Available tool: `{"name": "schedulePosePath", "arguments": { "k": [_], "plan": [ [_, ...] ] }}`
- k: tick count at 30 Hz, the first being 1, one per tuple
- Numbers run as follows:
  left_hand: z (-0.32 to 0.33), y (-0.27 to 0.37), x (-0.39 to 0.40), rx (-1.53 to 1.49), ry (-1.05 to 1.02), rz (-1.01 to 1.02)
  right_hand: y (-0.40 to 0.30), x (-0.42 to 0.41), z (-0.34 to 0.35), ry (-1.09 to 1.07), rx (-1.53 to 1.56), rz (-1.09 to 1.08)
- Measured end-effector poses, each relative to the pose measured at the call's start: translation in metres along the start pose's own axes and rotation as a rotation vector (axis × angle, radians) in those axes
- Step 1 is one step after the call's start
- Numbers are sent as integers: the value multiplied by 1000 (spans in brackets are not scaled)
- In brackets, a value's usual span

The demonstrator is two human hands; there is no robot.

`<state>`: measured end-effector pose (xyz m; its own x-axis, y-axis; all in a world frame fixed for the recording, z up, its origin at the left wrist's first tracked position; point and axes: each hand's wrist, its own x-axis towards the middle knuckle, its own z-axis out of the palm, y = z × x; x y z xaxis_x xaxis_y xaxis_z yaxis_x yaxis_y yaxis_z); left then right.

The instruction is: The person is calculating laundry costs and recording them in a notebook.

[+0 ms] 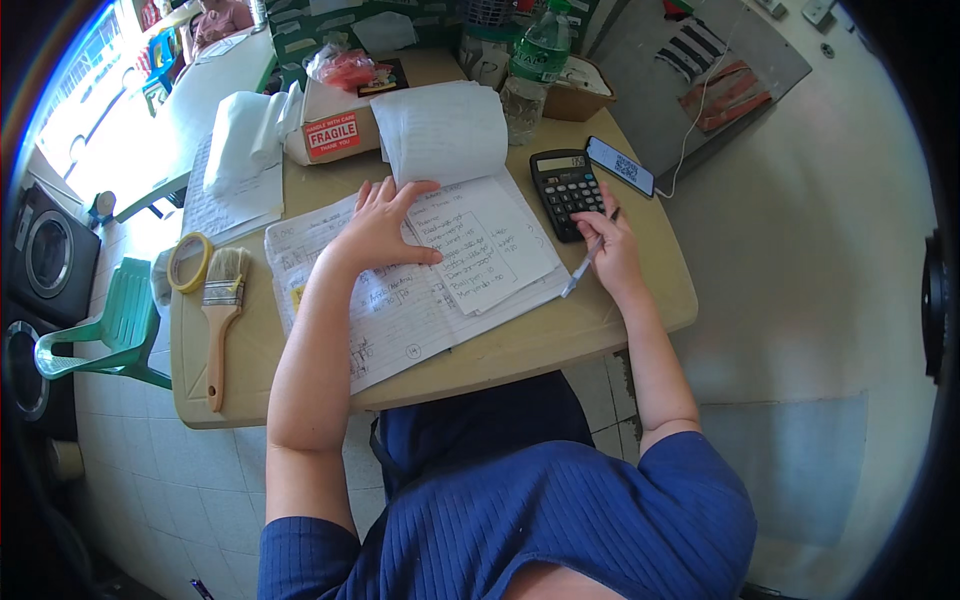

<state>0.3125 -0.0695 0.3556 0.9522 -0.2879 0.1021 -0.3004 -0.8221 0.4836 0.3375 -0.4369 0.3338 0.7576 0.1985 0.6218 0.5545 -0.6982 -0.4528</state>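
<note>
My left hand (388,225) lies spread over an open ruled notebook (405,322) and the edge of a smaller notepad (495,247), both covered in handwriting. Turned-up pages (446,131) of the pad stand curled behind it. In my right hand (611,251) a pen (581,271) rests between the fingers, its lower end pointing at the notebook's right edge. Fingers of that same hand reach onto the keys of a black desk calculator (566,191), whose display is lit with digits. Just beyond it lies a smartphone (621,166) showing a printed code, with a white cable attached.
On the table's left are a paintbrush (219,322) and a roll of yellow tape (190,262). Behind stand a cardboard box (341,127), a plastic bottle (531,82) and a small brown box (577,94). A green plastic chair (112,322) is at left; a person (221,22) sits farther back.
</note>
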Motion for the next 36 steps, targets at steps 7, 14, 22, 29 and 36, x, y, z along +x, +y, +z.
{"name": "schedulePosePath", "arguments": {
  "k": [7, 14, 22, 29, 36],
  "plan": [
    [-6, 4, 1, -48, -81, -36, -4, -13, 1, -50, -238, -115],
    [-9, 7, 0, -51, -84, -49, 15, -13, -16, -2, -20, 184],
    [-4, 1, -2, -16, -6, 4, 35, -8, -21, 23, -218, 173],
    [1, -1, -1, 14, 22, 17, 36, -14, -12, 57, -160, 193],
    [-8, 5, 0, -57, -88, -58, 25, -15, -12, 37, -120, 238]
  ]
}}
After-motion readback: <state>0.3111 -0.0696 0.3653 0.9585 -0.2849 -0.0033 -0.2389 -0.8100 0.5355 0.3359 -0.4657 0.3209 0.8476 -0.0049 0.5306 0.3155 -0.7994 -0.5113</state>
